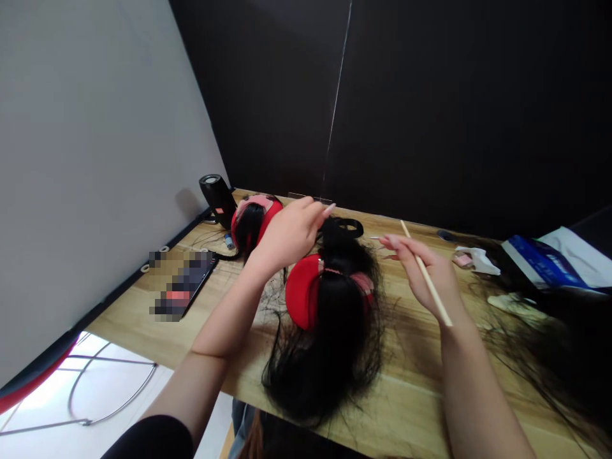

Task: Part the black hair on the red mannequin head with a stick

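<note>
Right fingers (406,252) curled, pale stick (427,277) slanting across; left fingers (313,215) bent near hair (337,325).

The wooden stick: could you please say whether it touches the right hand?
Touching; the head view shows the wooden stick lying across the right hand.

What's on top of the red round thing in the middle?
Long black hair lies over the red form, and a pinkish patch shows at one side. What the hair covers can't be seen.

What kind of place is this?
It looks like a wig-making workspace, maybe: black hair hangs over a rounded red form on a wooden table, and the right hand holds a slim pale stick.
</note>
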`<state>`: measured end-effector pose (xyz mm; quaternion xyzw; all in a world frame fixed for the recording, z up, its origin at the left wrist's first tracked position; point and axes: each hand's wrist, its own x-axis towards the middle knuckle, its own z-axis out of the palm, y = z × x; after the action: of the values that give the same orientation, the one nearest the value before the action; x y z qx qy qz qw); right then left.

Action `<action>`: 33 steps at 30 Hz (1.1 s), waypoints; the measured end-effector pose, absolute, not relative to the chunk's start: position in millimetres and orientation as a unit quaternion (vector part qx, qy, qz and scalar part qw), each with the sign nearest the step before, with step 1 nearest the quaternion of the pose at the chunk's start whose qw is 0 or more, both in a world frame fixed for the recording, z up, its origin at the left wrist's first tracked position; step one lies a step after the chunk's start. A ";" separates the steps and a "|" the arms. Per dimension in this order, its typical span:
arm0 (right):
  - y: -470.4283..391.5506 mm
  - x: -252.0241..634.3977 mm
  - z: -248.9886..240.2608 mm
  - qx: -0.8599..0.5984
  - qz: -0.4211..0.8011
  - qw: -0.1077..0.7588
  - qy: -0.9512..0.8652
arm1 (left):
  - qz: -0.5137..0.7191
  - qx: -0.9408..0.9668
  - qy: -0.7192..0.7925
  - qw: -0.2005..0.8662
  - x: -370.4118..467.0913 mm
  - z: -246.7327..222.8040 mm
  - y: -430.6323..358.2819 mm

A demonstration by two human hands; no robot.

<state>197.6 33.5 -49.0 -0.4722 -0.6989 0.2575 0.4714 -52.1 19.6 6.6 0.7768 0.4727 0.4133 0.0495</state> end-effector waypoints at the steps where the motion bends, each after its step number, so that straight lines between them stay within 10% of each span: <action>1: 32.8 197.9 -47.8 -0.466 0.284 0.496 -0.675 | 0.415 0.766 0.489 0.042 -54.9 8.0 19.2; 8: 29.7 196.0 -46.5 -0.401 0.382 0.566 -0.611 | 0.447 0.772 0.367 0.266 -46.1 0.9 1.6; 16: 30.3 190.8 -47.9 -0.425 0.338 0.565 -0.621 | 0.294 0.916 0.241 0.131 -36.8 -60.7 -4.2; 33: 20.7 143.3 -80.4 -0.370 0.500 0.497 -0.606 | 0.380 0.918 0.115 0.025 -32.9 -85.7 -3.2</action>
<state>143.3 20.7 -80.4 -0.3700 -0.6056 0.4996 0.4967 -32.9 -3.2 -85.7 0.9176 0.1147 0.3797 0.0254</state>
